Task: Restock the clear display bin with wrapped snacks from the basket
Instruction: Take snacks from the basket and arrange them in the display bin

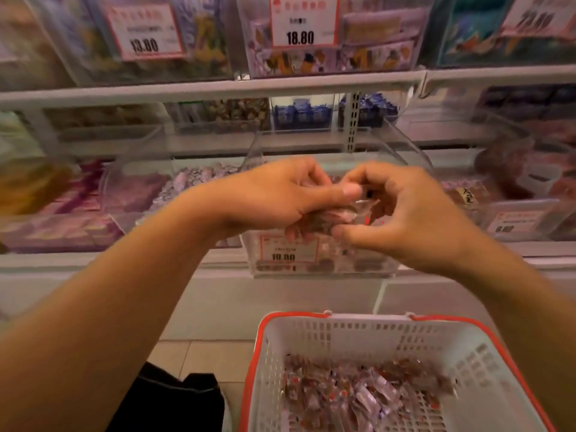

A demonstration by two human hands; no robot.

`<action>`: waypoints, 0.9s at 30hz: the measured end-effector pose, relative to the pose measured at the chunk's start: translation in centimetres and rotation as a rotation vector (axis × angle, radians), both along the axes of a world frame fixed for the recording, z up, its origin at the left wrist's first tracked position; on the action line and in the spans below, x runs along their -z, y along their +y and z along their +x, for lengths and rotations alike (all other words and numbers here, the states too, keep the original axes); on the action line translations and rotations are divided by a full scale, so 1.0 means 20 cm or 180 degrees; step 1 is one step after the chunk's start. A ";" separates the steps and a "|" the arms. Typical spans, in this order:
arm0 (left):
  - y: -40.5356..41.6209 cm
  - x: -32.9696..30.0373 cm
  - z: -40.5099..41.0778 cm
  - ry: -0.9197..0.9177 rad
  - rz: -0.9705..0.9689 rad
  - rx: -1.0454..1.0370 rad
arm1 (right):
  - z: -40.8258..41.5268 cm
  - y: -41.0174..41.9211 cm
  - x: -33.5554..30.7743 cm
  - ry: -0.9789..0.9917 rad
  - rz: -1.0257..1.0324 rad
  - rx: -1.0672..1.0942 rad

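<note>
Two hands meet over the clear display bin (314,266), both curled round one handful of wrapped snacks (330,218). Left hand (274,198) grips the bunch from the side, thumb laid across the top; right hand (402,213) cups it from the other side, thumb tucked under. Clear wrappers with reddish-brown filling show between the fingers.

Bin sits on the lower shelf, tilted forward, price tag (288,251) on its front; only a thin layer of pieces shows at its bottom, so it looks nearly empty. Basket (311,335), white with red rim, stands below on the floor, many more snacks lying in it.

Step in hand, judged: transfer, handful carried above the bin's open top. Next move likely calls for loosening both grips so the pieces drop inside, not over the front lip, then reaching back down to the basket for more.
</note>
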State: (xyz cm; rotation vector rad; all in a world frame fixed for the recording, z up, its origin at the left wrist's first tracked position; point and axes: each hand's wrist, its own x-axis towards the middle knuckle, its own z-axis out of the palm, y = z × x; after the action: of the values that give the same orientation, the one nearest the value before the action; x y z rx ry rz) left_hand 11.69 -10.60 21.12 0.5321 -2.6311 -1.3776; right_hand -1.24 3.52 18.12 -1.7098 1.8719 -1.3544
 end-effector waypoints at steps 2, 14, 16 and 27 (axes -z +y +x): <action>-0.11 -0.05 -0.06 0.0076 -0.0121 -0.0235 | -0.07 -0.10 -0.04 -0.0271 0.0107 -0.0022; -0.52 0.00 -0.03 -0.1152 -0.2680 0.0546 | -0.31 -0.36 0.05 -0.0136 0.1216 -0.0300; -0.48 0.07 -0.08 -0.1224 -0.3023 0.0621 | -0.32 -0.36 0.07 -0.0087 0.1233 -0.0420; -0.50 0.10 -0.12 -0.1194 -0.3489 0.0645 | -0.29 -0.51 0.13 -0.0538 0.1911 -0.0978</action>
State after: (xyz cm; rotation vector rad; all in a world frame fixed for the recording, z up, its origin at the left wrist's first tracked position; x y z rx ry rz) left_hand 9.28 -20.64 19.14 0.3642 -3.2157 0.3124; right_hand -7.07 -6.75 15.53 -1.4361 1.6133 -0.6958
